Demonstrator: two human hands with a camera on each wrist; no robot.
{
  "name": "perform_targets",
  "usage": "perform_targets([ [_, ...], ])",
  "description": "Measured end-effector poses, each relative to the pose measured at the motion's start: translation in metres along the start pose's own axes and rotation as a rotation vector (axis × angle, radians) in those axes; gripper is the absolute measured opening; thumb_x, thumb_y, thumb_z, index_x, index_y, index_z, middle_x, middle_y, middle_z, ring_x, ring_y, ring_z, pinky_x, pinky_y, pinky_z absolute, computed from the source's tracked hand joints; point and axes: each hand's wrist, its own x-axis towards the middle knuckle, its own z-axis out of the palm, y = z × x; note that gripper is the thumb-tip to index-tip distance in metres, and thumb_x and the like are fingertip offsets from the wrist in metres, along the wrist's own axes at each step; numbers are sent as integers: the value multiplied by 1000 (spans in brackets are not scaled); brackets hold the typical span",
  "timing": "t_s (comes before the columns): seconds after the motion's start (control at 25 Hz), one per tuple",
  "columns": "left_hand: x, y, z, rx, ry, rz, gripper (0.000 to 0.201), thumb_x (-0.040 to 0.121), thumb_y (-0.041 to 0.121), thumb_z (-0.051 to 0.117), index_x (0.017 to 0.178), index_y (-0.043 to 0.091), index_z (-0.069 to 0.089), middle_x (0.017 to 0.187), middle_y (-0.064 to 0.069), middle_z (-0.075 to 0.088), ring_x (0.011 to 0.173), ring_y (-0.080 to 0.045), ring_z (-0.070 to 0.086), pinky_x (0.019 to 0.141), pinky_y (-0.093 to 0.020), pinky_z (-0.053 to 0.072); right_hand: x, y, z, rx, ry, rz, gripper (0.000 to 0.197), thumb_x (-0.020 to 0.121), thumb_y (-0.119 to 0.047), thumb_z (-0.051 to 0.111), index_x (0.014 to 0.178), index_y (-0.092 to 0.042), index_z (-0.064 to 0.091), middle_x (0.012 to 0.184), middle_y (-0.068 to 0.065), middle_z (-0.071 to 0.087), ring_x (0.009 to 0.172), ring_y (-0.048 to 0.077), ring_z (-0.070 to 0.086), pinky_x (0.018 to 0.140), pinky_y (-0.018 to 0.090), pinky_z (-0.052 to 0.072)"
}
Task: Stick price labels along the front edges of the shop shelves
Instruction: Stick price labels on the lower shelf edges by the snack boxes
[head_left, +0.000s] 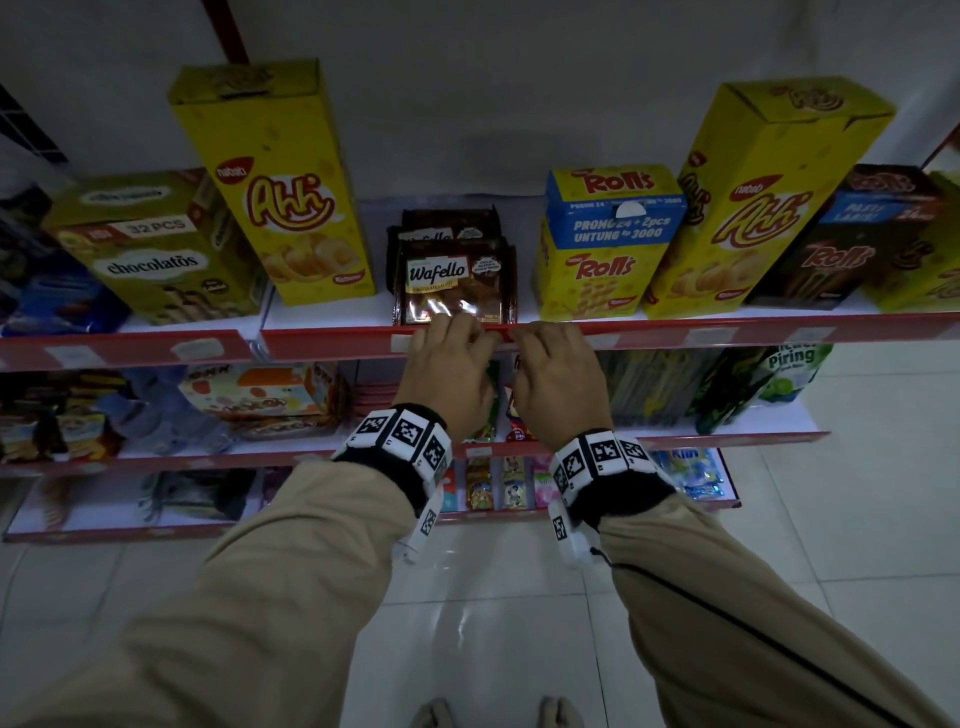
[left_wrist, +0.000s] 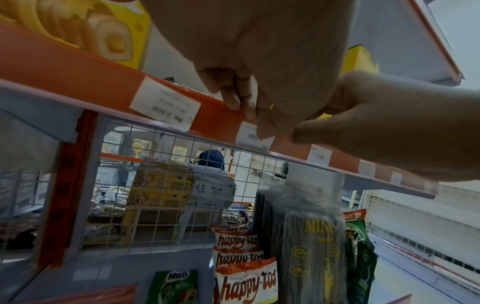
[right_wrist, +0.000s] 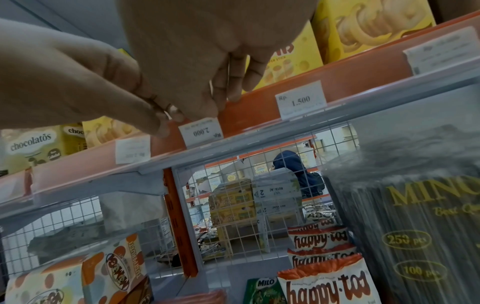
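A white price label (right_wrist: 201, 131) printed "2.000" upside down sits on the red front rail (head_left: 332, 343) of the upper shelf, below the Wafello packs (head_left: 452, 280). My left hand (head_left: 457, 335) and right hand (head_left: 545, 340) are side by side on the rail, fingers curled over its top edge. The left wrist view shows the label (left_wrist: 250, 137) partly covered, with my left thumb on it. My right hand (left_wrist: 301, 131) pinches the label's other side. From the right wrist, my left fingertips (right_wrist: 162, 123) pinch at its upper corner and my right thumb lies over its top.
Other labels are on the rail: "1.500" (right_wrist: 301, 100) to the right, "Rp. 2.000" (left_wrist: 165, 105) to the left. Yellow Ahh boxes (head_left: 291, 197), a Rolls box (head_left: 608, 244) and a Chocolatos box (head_left: 156, 254) stand above. Stocked lower shelves jut toward me. A person (right_wrist: 288, 164) stands behind the wire mesh.
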Motion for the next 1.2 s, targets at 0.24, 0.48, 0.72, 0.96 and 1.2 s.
perform_targets([
  [0.24, -5, -6, 0, -102, -11, 20, 51, 80, 20, 59, 130, 13, 50, 122, -10, 46, 113, -29, 41, 93, -41, 36, 4, -5, 0, -99, -160, 69, 25, 78, -14, 53, 101, -6, 59, 103, 16, 60, 97, 33, 50, 81, 43, 43],
  [0.48, -2, -9, 0, -120, -27, 1, 46, 81, 19, 59, 126, 12, 52, 120, -10, 46, 114, -27, 40, 96, -41, 36, 9, -6, 0, -89, -144, 127, 25, 86, -15, 53, 108, -3, 58, 116, 19, 53, 106, 35, 46, 83, 41, 42],
  [0.72, -1, -12, 1, -303, 55, -41, 38, 92, 23, 52, 128, 9, 50, 120, -11, 51, 114, -28, 44, 97, -41, 37, 19, 6, -8, 390, 19, 294, 13, 86, -3, 57, 90, -11, 65, 90, 2, 64, 93, 21, 56, 76, 26, 42],
  [0.96, 5, -12, 5, -429, 118, -96, 32, 98, 32, 45, 119, 10, 56, 115, -10, 56, 108, -27, 48, 92, -41, 39, 11, -12, -4, 1090, 162, 722, 14, 82, 2, 68, 95, -3, 63, 88, 13, 67, 81, 16, 63, 76, 28, 53],
  [1.2, 7, -13, 4, -426, 138, -104, 20, 95, 21, 51, 102, 4, 58, 105, -14, 55, 99, -30, 48, 83, -38, 38, 6, -24, 5, 1161, 68, 733, 23, 81, -4, 72, 101, 0, 62, 88, 11, 67, 82, 18, 63, 78, 28, 53],
])
